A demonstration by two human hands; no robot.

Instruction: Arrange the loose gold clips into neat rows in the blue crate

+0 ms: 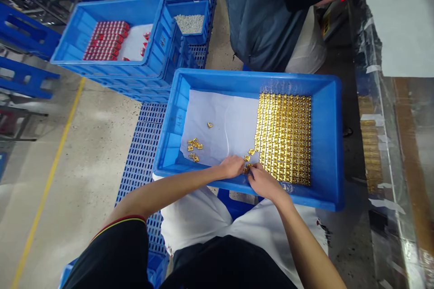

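Note:
A blue plastic crate (251, 77) lies across my lap, lined with a white sheet (217, 108). Tight rows of small shiny gold pieces (284, 137) fill its right part. My left hand (233, 166) is closed at the crate's near side, its fingertips hidden beside a few loose gold pieces (247, 158). Just right of it, my right hand (264, 182) pinches at a small gold piece (250, 166) by the left edge of the rows. More loose gold pieces (194, 144) lie at the left of the sheet, with a single one farther back. Their exact kind is too small to tell.
Stacked blue crates (111, 70) stand at the back left, the top one holding red pieces (106, 40). Behind is a blue bin of whitish bits (190, 23). Another person (261, 18) is close beyond my crate. A taped workbench (386, 144) runs along the right.

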